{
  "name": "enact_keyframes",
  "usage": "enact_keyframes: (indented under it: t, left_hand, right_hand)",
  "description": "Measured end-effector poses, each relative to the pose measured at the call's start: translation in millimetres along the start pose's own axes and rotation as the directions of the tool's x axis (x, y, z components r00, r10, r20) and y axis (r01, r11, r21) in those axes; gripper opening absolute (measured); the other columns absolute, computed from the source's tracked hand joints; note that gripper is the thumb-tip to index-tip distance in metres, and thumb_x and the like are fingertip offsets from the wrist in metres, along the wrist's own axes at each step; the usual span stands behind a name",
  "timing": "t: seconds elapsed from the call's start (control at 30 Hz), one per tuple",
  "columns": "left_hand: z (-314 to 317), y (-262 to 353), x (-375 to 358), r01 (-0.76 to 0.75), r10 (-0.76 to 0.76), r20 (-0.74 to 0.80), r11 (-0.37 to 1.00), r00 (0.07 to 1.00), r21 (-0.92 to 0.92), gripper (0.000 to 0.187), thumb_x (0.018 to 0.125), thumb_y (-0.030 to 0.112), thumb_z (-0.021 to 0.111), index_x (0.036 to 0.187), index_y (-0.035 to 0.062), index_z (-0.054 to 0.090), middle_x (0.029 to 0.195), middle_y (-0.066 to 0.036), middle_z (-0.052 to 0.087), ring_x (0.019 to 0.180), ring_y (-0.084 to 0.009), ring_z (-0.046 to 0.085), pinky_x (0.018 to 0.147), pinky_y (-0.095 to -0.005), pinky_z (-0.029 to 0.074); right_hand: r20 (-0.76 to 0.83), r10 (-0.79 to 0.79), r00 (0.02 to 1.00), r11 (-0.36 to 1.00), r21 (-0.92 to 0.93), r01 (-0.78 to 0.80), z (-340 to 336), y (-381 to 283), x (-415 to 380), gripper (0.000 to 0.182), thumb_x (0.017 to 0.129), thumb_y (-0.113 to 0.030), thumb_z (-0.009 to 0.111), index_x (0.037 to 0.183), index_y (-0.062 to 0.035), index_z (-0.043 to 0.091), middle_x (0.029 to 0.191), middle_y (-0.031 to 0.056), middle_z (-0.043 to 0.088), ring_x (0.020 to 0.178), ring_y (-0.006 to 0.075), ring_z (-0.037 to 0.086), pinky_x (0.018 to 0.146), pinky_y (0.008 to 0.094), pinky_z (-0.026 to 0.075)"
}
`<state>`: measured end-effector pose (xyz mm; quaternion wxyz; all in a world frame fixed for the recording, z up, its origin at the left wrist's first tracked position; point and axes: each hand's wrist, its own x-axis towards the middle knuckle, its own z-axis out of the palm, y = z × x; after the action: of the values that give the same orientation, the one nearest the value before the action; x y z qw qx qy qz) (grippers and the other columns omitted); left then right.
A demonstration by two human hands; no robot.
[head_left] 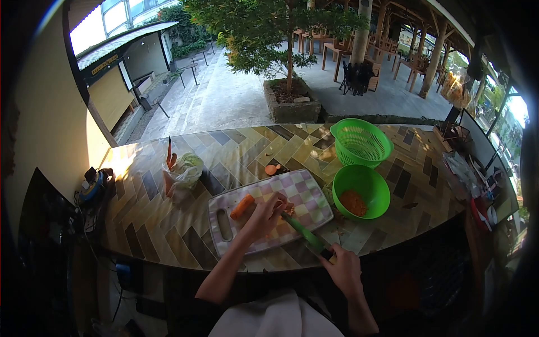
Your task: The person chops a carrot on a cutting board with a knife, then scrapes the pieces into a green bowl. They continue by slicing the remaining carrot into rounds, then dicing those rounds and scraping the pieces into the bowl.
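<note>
My right hand (345, 271) is wrapped round the handle of a knife with a green blade (304, 230). The blade reaches up and left over the checked cutting board (306, 191). Near its tip, my left hand (270, 211) is closed with bent fingers over the board; what they hold, if anything, is hidden. Small chopped carrot pieces (289, 209) lie beside the fingertips, partly covered by the hand. To the left of that hand, a peeled carrot length (242, 206) rests on the board near its handle slot.
Right of the board stands a green bowl (377, 182) with finely cut orange bits inside. Behind it is a green colander (359, 140). A plastic bag of vegetables (186, 171) sits at the left. Carrot ends (271, 169) lie behind the board on the patterned table (151, 224).
</note>
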<state>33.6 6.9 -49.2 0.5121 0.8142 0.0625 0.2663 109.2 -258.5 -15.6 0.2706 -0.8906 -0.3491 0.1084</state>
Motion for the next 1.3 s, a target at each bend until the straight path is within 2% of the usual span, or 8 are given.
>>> enact_keyframes:
  t: [0.27, 0.53, 0.63, 0.73, 0.93, 1.03, 1.13, 1.3]
  left_hand:
    - [0, -9, -2, 0.047, -0.048, 0.027, 0.997, 0.998, 0.056, 0.010, 0.103, 0.008, 0.047, 0.109, 0.0001, 0.047, 0.098, -0.018, 0.072, 0.095, -0.0306, 0.071, 0.082, -0.0344, 0.052]
    - [-2, -13, -3, 0.005, 0.022, -0.271, 0.995, 0.962, 0.099, 0.014, 0.094, 0.004, 0.062, 0.105, -0.0041, 0.059, 0.098, -0.014, 0.073, 0.094, -0.0250, 0.071, 0.085, -0.0312, 0.052]
    - [-12, 10, -16, 0.166, -0.068, -0.321, 0.943, 0.945, 0.288, 0.018, 0.088, 0.009, 0.070, 0.101, -0.0038, 0.067, 0.097, -0.015, 0.073, 0.092, -0.0252, 0.071, 0.084, -0.0307, 0.052]
    - [-17, 10, -30, 0.325, -0.244, -0.340, 0.924, 0.908, 0.204, 0.020, 0.083, 0.012, 0.075, 0.096, -0.0020, 0.072, 0.096, -0.017, 0.072, 0.092, -0.0253, 0.071, 0.083, -0.0307, 0.053]
    - [-19, 19, -39, 0.304, -0.177, -0.314, 0.853, 0.933, 0.423, 0.016, 0.077, 0.012, 0.076, 0.086, -0.0010, 0.074, 0.087, -0.017, 0.071, 0.085, -0.0305, 0.068, 0.080, -0.0374, 0.052]
    - [-13, 3, -39, 0.226, -0.103, -0.256, 0.824, 0.961, 0.520, 0.015, 0.075, 0.010, 0.075, 0.085, -0.0012, 0.074, 0.085, -0.016, 0.069, 0.086, -0.0325, 0.065, 0.081, -0.0408, 0.051]
    - [-10, -10, -41, 0.202, -0.065, -0.267, 0.826, 0.962, 0.527, 0.013, 0.073, 0.009, 0.074, 0.083, -0.0012, 0.074, 0.085, -0.016, 0.069, 0.090, -0.0319, 0.062, 0.083, -0.0408, 0.050]
    - [-9, -7, -43, 0.213, -0.058, -0.318, 0.852, 0.946, 0.478, 0.013, 0.074, 0.009, 0.076, 0.082, -0.0013, 0.074, 0.083, -0.016, 0.069, 0.089, -0.0310, 0.061, 0.082, -0.0397, 0.049]
  right_hand:
    - [-0.002, 0.014, 1.000, 1.000, 0.018, -0.014, -3, 3, -5, 0.036, 0.080, -0.031, 0.079, 0.096, -0.0029, 0.064, 0.079, 0.0188, 0.067, 0.080, 0.0384, 0.068, 0.068, 0.0451, 0.051]
    - [0.034, -0.009, 0.999, 0.973, 0.231, 0.001, 0, 19, -5, 0.031, 0.088, -0.028, 0.073, 0.095, 0.0008, 0.064, 0.064, 0.0152, 0.063, 0.059, 0.0344, 0.061, 0.058, 0.0396, 0.047]
    - [0.226, 0.094, 0.970, 0.890, 0.417, -0.183, -8, 9, -2, 0.032, 0.092, -0.027, 0.068, 0.094, 0.0042, 0.064, 0.060, 0.0152, 0.060, 0.055, 0.0322, 0.057, 0.055, 0.0384, 0.044]
    - [0.350, 0.075, 0.934, 0.878, 0.420, -0.229, -3, 3, 2, 0.035, 0.095, -0.029, 0.064, 0.095, 0.0059, 0.064, 0.063, 0.0180, 0.060, 0.058, 0.0361, 0.058, 0.058, 0.0408, 0.045]
    - [0.218, -0.088, 0.972, 0.961, 0.275, 0.026, 24, 1, 12, 0.038, 0.097, -0.032, 0.060, 0.097, 0.0057, 0.064, 0.072, 0.0246, 0.062, 0.072, 0.0450, 0.062, 0.064, 0.0457, 0.046]
    - [0.175, -0.115, 0.978, 0.975, 0.207, 0.078, 21, -6, 15, 0.034, 0.097, -0.028, 0.062, 0.095, 0.0063, 0.064, 0.066, 0.0199, 0.060, 0.060, 0.0315, 0.061, 0.060, 0.0380, 0.046]
    - [0.245, -0.073, 0.967, 0.967, 0.253, 0.009, 14, -18, 12, 0.040, 0.097, -0.033, 0.059, 0.098, 0.0061, 0.064, 0.076, 0.0269, 0.064, 0.077, 0.0463, 0.063, 0.067, 0.0499, 0.047]
    - [0.215, -0.116, 0.970, 0.974, 0.214, 0.070, 28, -14, 2, 0.041, 0.098, -0.034, 0.057, 0.099, 0.0061, 0.063, 0.075, 0.0277, 0.064, 0.078, 0.0466, 0.064, 0.067, 0.0512, 0.048]
